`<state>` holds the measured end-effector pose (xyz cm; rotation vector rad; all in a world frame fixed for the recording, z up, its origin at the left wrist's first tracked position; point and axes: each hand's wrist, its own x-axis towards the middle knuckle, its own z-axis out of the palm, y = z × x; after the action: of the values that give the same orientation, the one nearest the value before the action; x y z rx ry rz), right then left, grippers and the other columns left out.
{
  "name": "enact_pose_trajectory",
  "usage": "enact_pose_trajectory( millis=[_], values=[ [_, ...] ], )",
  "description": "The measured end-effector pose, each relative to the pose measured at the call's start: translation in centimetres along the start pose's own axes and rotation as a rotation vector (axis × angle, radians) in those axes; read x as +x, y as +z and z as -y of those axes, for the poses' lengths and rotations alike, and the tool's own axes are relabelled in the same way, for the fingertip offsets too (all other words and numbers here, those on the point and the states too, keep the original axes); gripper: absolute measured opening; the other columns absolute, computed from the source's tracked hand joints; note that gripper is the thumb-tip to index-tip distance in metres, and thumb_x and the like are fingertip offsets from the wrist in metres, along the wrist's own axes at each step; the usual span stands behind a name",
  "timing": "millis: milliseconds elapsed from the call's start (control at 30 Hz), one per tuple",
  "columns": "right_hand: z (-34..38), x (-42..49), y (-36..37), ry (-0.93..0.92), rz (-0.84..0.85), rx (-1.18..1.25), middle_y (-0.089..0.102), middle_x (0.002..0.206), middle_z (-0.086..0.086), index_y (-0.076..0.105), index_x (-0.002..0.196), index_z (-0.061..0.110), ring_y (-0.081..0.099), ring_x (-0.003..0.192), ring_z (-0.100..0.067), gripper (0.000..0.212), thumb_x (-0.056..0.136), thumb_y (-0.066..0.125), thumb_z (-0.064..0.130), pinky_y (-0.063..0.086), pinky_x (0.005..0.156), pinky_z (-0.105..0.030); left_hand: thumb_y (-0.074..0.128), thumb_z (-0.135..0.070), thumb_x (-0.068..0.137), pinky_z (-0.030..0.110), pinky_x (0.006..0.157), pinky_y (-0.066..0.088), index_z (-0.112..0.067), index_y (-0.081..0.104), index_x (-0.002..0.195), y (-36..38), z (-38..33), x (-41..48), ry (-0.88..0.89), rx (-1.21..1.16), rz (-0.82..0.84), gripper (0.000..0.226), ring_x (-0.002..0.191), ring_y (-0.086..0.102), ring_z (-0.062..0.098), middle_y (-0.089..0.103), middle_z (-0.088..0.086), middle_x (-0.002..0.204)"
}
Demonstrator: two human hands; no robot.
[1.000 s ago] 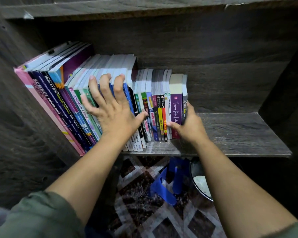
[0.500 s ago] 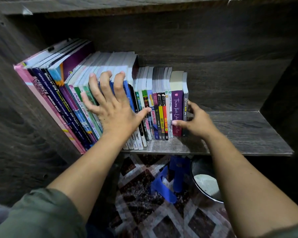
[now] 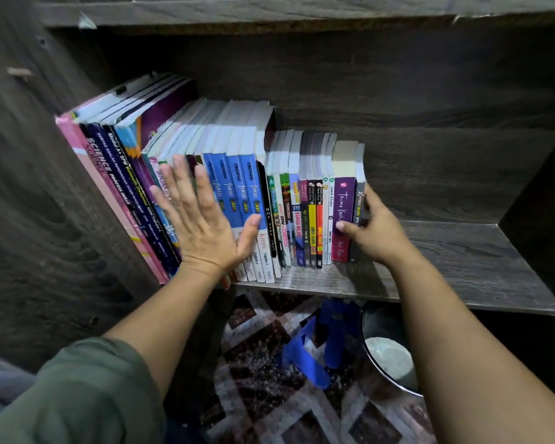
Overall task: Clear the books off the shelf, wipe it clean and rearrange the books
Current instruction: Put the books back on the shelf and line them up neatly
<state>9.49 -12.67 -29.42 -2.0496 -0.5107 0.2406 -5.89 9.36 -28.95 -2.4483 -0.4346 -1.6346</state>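
A: Books (image 3: 250, 187) stand spines out on the shelf (image 3: 462, 261), from its left wall to the middle; the tallest lean at the left; below, a metal bowl (image 3: 374, 331) holds something white.
B: And the hands?
A: Left hand (image 3: 202, 225) lies flat on the spines, fingers (image 3: 202, 184) straight and spread; right hand (image 3: 375, 232) grips the grey book (image 3: 359, 200) ending the row, just right of the purple book (image 3: 342, 200); thumb in front, fingers curled round its far side.
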Motion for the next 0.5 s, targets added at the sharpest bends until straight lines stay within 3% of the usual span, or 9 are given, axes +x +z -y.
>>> enact_pose_trajectory(
  millis=[67, 267, 400, 500],
  values=[
    [0.0, 0.0, 0.5, -0.04, -0.051, -0.015, 0.054, 0.138, 0.009, 0.017, 0.151, 0.042, 0.05, 0.123, -0.013, 0.084, 0.088, 0.069, 0.021, 0.041, 0.106, -0.044, 0.022, -0.067, 0.086, 0.054, 0.114, -0.012, -0.013, -0.026, 0.147, 0.3, 0.6, 0.2, 0.036, 0.027, 0.002, 0.095, 0.143, -0.026, 0.026, -0.035, 0.004, 0.153],
    [-0.7, -0.1, 0.3, -0.078, 0.029, 0.07, 0.045, 0.147, 0.01, 0.012, 0.152, 0.042, 0.041, 0.127, -0.003, 0.086, 0.091, 0.064, 0.011, 0.032, 0.112, -0.036, 0.017, -0.076, 0.081, 0.05, 0.116, -0.01, -0.011, -0.021, 0.149, 1.2, 1.2, -0.6, 0.056, 0.058, -0.009, 0.101, 0.144, -0.023, 0.027, -0.032, 0.006, 0.154],
    [-1.5, 0.5, -0.9, -0.044, 0.179, 0.053, 0.033, 0.153, 0.008, 0.006, 0.149, 0.051, 0.033, 0.137, -0.009, 0.099, 0.087, 0.064, 0.0, 0.027, 0.115, -0.043, 0.026, -0.075, 0.08, 0.053, 0.115, -0.008, -0.015, -0.016, 0.152, 1.1, 1.0, -0.7, 0.058, 0.029, -0.053, 0.102, 0.145, -0.02, 0.024, -0.029, 0.002, 0.156],
    [-2.1, 1.1, -1.1, -0.04, 0.099, -0.044, 0.04, 0.151, 0.006, 0.01, 0.145, 0.057, 0.034, 0.139, -0.011, 0.105, 0.081, 0.073, 0.004, 0.03, 0.115, -0.048, 0.039, -0.067, 0.079, 0.058, 0.113, -0.01, -0.019, -0.015, 0.152, 1.0, -0.2, 0.1, 0.06, 0.006, -0.088, 0.103, 0.145, -0.019, 0.023, -0.027, -0.001, 0.157]
  ],
)
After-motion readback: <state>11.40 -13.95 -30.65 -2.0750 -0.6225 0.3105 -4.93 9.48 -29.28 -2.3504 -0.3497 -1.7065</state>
